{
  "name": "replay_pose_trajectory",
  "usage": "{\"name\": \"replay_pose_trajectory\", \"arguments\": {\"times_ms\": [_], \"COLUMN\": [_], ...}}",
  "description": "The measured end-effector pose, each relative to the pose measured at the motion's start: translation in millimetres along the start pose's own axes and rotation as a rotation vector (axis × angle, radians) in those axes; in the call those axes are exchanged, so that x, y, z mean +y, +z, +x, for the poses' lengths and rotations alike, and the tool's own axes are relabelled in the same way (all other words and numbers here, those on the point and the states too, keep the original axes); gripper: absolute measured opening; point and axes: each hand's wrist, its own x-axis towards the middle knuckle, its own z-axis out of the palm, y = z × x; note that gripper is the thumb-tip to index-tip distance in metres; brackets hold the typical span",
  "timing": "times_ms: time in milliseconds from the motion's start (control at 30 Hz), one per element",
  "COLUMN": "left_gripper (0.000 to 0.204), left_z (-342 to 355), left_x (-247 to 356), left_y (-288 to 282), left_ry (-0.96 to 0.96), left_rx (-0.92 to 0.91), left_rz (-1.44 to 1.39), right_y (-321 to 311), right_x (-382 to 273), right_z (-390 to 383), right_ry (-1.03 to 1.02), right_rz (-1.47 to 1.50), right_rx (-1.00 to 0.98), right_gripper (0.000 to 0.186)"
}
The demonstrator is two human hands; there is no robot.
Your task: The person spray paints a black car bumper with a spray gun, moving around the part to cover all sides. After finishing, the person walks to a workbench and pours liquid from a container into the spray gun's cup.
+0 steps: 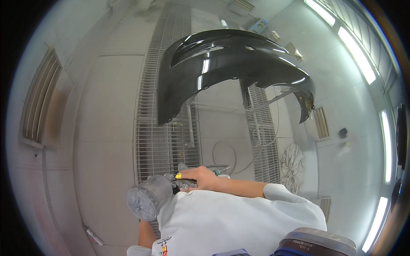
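Observation:
Close to my body, my right hand (204,178) is wrapped around a grey-coated spray gun (186,184). A small yellow piece (178,175) shows at the hand's fingertips. The gun's cloudy grey cup (149,197) tilts toward the lower left, its round end facing me. My left forearm (147,235) rises at the lower left; the cup hides that hand, so its fingers do not show. Ahead, apart from my hands, a glossy black curved car body panel (222,64) rests on a metal stand (267,102).
A hose (234,158) loops over the floor near the gun. Metal floor gratings (164,64) run away from me. Crumpled pale sheeting (291,168) lies at right. A wall vent (42,96) is at left; tube lights (356,55) line the right wall. A respirator part (318,243) shows below.

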Motion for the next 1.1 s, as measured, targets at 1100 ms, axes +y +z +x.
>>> {"name": "replay_pose_trajectory", "arguments": {"times_ms": [1100], "left_gripper": [0.047], "left_z": [-23], "left_x": [28], "left_y": [-10], "left_ry": [0.099], "left_rx": [-0.092], "left_rz": [0.042], "right_y": [-8], "right_x": [5], "right_z": [-11], "right_ry": [-0.045], "right_rz": [-0.034], "right_rx": [-0.051], "right_gripper": [0.049]}}
